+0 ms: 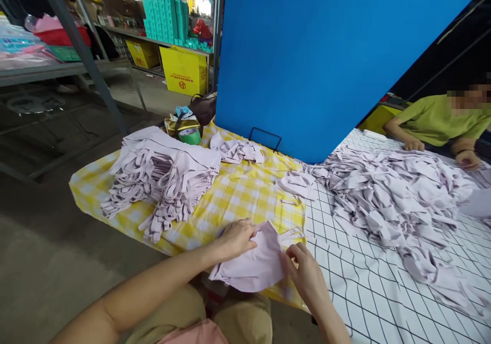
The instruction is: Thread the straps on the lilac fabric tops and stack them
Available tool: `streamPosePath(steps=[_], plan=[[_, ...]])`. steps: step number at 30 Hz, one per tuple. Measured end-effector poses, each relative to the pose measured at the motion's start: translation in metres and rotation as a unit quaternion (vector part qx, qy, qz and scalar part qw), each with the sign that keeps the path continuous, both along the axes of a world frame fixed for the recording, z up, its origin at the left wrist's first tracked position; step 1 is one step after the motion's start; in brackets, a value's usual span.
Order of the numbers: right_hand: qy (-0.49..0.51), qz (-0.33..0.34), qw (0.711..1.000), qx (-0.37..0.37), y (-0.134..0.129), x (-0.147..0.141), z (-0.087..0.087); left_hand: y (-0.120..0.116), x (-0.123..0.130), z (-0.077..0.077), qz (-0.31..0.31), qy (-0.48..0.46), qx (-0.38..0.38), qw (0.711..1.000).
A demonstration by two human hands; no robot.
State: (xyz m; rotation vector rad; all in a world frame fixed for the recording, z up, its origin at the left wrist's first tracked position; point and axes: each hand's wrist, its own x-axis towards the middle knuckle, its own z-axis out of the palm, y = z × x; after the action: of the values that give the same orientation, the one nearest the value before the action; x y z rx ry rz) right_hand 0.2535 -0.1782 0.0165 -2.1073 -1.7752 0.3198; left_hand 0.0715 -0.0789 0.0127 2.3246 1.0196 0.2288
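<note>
A pale lilac cloth piece with thin straps (255, 264) lies over the near edge of the yellow checked tablecloth, in front of my lap. My left hand (236, 239) is on its upper left part, fingers bent and closed against the fabric. At the right edge of the same piece, my right hand (305, 270) pinches the cloth between thumb and forefinger. The straps (291, 235) stick out to the right, beyond the cloth's upper corner. To the left stands a thick stack of matching lilac pieces (169, 154), their strap loops hanging down the near side.
A large blue panel (303, 62) rises behind the table. Loose lilac cloths (395, 200) are heaped on the white grid-patterned cover (326, 231). Across from there, a person in a yellow-green top (441, 121) handles cloth. Green tape (190, 136) sits behind the stack.
</note>
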Motion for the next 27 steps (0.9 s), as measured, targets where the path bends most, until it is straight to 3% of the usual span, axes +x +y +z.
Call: streamPosePath(steps=[2, 4, 7, 11, 14, 17, 20, 23, 27], plan=[[-0.001, 0.015, 0.999, 0.036, 0.004, -0.001, 0.007, 0.001, 0.003, 0.001, -0.002, -0.025, -0.007, 1.000], [0.026, 0.081, 0.995, 0.050, 0.012, -0.006, 0.017, 0.000, 0.003, 0.006, -0.008, -0.075, -0.012, 0.997], [0.117, 0.204, 0.972, -0.023, 0.027, -0.017, 0.035, -0.002, 0.000, 0.019, -0.039, -0.148, -0.051, 0.987], [0.163, 0.268, 0.943, -0.114, 0.047, -0.024, 0.058, -0.001, -0.011, 0.048, -0.052, -0.218, -0.124, 0.967], [0.134, 0.259, 0.953, -0.088, 0.053, -0.022, 0.082, 0.004, -0.021, 0.067, -0.058, -0.244, -0.199, 0.948], [0.186, 0.230, 0.953, -0.065, 0.048, -0.012, 0.117, 0.009, -0.031, 0.075, -0.098, -0.220, -0.271, 0.932], [0.255, 0.227, 0.939, -0.038, 0.035, 0.004, 0.155, 0.016, -0.040, 0.073, -0.137, -0.186, -0.276, 0.933], [0.274, 0.207, 0.939, 0.005, 0.018, 0.022, 0.183, 0.026, -0.051, 0.074, -0.126, -0.185, -0.271, 0.936], [0.257, 0.192, 0.946, 0.040, 0.003, 0.038, 0.206, 0.033, -0.071, 0.100, -0.113, -0.266, -0.286, 0.914]])
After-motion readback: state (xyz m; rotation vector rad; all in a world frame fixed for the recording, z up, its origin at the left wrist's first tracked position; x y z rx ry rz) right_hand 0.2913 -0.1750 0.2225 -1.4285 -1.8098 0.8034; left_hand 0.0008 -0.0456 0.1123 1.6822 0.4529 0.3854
